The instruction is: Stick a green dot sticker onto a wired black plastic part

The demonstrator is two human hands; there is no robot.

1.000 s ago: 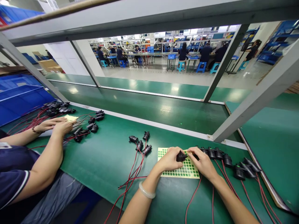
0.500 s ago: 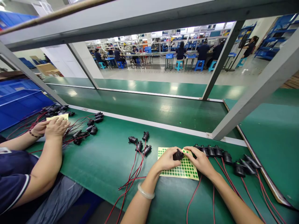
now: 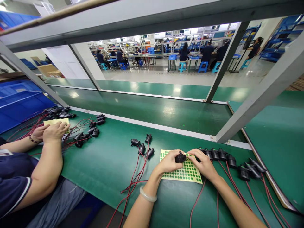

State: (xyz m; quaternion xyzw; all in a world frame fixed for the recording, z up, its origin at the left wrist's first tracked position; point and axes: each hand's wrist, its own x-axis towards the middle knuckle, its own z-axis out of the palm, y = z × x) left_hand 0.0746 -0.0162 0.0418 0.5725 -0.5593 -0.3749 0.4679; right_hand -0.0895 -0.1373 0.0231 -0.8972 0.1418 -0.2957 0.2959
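Observation:
My left hand [image 3: 169,162] is closed around a small black cylindrical motor-like part [image 3: 180,157] with a short nozzle, held over a sticker sheet. This pale yellow sheet [image 3: 184,172] carries rows of round green dot stickers and lies flat on the bench. At its upper edge, my right hand [image 3: 201,163] pinches the sheet with thumb and fingertips, close to the black part. Whether a loose dot is between those fingertips is hidden. Left of the sheet lies a small group of similar black parts [image 3: 142,148] with red wires.
More black parts [image 3: 222,154] with red wires lie in a row at the right, some bearing green dots. A grey metal frame [image 3: 256,91] rises behind the bench. At the left, a co-worker's hands [image 3: 51,131] hold another sticker sheet, near blue bins [image 3: 23,106].
My right fingertips have shifted slightly at the sheet's upper edge, and the black part in my left hand has tilted a little. The co-worker's hands and sheet have moved slightly left.

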